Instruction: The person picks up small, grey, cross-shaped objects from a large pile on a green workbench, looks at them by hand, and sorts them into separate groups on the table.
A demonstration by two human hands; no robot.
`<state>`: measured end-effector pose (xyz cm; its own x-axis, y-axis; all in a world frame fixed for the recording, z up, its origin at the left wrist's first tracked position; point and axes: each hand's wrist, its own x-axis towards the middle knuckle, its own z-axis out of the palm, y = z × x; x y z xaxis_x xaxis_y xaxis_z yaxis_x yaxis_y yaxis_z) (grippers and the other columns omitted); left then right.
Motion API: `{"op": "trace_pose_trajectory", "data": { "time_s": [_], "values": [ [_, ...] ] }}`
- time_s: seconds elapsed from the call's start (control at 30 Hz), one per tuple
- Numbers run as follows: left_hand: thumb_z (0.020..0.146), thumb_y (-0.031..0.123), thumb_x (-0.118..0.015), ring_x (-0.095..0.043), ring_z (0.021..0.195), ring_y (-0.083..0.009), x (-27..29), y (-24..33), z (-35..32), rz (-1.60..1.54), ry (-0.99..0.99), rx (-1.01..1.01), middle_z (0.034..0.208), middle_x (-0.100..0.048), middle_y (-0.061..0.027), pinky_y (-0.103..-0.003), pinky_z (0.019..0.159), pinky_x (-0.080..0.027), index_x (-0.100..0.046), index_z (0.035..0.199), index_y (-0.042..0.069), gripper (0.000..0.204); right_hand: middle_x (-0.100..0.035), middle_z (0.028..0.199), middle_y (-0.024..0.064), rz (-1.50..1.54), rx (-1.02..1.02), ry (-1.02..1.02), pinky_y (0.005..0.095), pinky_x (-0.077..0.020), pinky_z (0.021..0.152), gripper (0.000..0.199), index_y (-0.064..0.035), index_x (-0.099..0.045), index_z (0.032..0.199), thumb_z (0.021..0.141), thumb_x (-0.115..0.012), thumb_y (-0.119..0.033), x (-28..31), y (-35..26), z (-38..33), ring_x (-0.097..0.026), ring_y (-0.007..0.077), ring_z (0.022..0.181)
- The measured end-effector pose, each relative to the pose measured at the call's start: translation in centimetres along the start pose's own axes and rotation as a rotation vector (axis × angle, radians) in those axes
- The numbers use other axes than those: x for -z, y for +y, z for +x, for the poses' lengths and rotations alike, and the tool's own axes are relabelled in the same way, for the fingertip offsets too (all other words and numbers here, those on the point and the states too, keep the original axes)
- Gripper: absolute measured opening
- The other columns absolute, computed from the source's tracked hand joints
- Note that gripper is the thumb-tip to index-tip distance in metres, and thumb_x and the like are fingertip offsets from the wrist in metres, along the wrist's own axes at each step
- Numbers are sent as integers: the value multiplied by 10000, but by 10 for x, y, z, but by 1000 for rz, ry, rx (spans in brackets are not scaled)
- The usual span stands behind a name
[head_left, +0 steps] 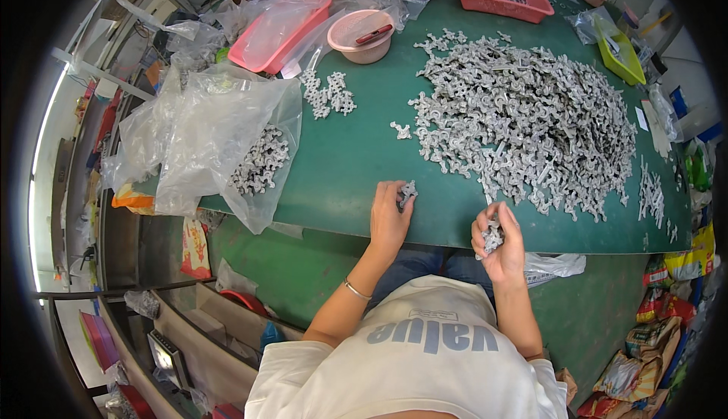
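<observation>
Small grey metal castings, knobbly and branched, lie in a big heap (523,123) on the right of the green table (341,165). My left hand (390,210) is closed around one or more grey castings (408,191) over the table's near part. To its right, my right hand (500,241) curls round several grey castings (491,235) near the front edge. The two hands are apart. A clear plastic bag (201,134) on the left holds more castings (262,160). One loose casting (401,130) lies between the heap and a small cluster (328,94).
Along the back stand a pink bowl (341,36) with a red-handled tool across it, a pink tray (258,47) under plastic, and another pink tray (542,11) with small parts. A yellow-green tray (618,55) and thin grey sticks (651,195) are at the right.
</observation>
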<state>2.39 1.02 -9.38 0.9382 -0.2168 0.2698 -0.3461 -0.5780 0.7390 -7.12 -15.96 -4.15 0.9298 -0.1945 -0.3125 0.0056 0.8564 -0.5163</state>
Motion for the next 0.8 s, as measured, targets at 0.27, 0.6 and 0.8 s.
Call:
{"op": "trace_pose_trajectory", "data": {
  "time_s": [0.27,0.6,0.8],
  "values": [
    [672,-72,-653,-522,765,-102,47,89,-4,-505,-248,-86,931,-543,-73,-212,640,-454,-571,1021,-13,363,-536,692,53,-538,122,-62,176,-277,369,233,12,-537,983,879,-485,-190,-24,-2,-13,-455,81,457],
    [694,-86,-647,-540,791,-121,69,116,-10,-683,-413,-61,967,-563,-115,-227,715,-484,-494,1117,-41,452,-553,729,61,-706,370,-179,197,-372,511,133,31,-567,927,806,-525,-3,-38,-17,-36,-500,75,571],
    [765,-67,-582,-586,771,-140,71,117,-17,-1040,-583,222,934,-591,-137,-251,716,-500,-515,1056,-86,299,-545,790,87,-590,387,-143,200,-377,516,63,29,-527,790,825,-524,-23,-42,-20,-39,-505,82,584]
  ]
}}
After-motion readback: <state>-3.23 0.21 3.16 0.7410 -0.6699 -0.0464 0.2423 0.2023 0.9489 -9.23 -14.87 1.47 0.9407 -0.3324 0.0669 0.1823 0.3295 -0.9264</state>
